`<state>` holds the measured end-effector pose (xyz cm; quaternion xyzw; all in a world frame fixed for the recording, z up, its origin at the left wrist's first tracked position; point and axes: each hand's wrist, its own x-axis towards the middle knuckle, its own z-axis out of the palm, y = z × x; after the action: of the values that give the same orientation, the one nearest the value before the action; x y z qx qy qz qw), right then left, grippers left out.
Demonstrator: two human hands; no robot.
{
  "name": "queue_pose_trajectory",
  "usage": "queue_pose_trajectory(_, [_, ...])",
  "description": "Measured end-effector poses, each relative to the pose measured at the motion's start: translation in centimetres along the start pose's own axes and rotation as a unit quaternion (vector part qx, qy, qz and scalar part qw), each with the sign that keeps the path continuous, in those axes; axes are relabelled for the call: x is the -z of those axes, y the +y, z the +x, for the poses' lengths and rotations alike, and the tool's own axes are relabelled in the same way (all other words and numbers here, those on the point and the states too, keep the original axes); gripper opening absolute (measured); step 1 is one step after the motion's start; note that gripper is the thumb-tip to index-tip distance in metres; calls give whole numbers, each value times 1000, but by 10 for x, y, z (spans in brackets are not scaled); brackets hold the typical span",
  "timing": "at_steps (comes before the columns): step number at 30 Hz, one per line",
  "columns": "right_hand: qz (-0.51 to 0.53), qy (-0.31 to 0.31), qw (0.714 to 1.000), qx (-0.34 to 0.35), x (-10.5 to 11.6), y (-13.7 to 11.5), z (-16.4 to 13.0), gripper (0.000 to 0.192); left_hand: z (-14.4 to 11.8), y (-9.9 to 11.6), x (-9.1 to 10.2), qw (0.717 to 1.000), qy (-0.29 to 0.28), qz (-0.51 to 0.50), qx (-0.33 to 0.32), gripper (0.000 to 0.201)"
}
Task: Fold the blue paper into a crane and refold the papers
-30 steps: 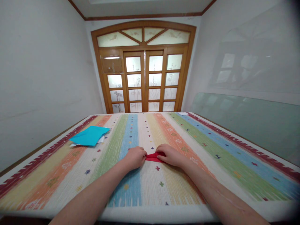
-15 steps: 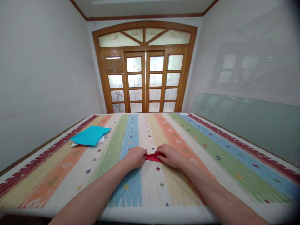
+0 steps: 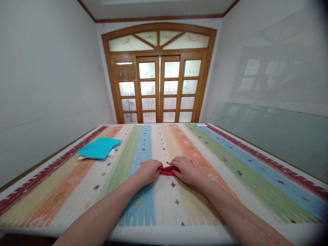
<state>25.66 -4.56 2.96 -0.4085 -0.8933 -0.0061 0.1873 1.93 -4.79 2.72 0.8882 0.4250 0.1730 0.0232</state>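
A small strip of folded red paper (image 3: 167, 171) lies between my two hands, just above the striped tablecloth (image 3: 112, 181). My left hand (image 3: 149, 172) pinches its left end with the fingers closed. My right hand (image 3: 185, 169) grips the other end between thumb and fingers, and most of that end is hidden under the hand. A tiny red tip shows just beyond the right knuckles.
Turquoise paper (image 3: 99, 148) rests on white sheets (image 3: 110, 152) at the table's left. A small white piece (image 3: 201, 125) lies at the far right edge. Wooden doors (image 3: 159, 85) stand beyond the table; a greenish glass panel (image 3: 269, 136) leans along the right wall.
The red paper's visible part between my hands has changed shape slightly, and a red tip now shows past my right hand. Both hands keep nearly the same place.
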Motion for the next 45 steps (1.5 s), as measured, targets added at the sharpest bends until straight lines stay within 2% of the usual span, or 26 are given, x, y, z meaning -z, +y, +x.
queue_pose_trajectory(5, [-6,18,1000,-11,3,-2,1,20,0,1,0,999,35,-34,7,28])
queue_pose_trajectory(10, [-17,76,997,-2,12,-7,3,24,0,4,4,995,83,-57,-10,30])
queue_pose_trajectory(13, [-23,100,995,4,17,-7,4,18,0,6,7,994,99,-51,-16,29])
queue_pose_trajectory(16, [-17,101,995,0,16,-6,4,11,0,5,7,996,87,-31,-16,25])
queue_pose_trajectory(23, [-25,55,998,9,1,-5,3,14,0,3,3,998,25,-6,-50,24])
queue_pose_trajectory(35, [-8,6,1000,11,-2,-11,1,9,-1,2,1,998,-9,14,-56,15])
queue_pose_trajectory(45, [47,-19,999,-10,-10,-3,1,11,-1,-3,-3,998,-14,2,-59,19])
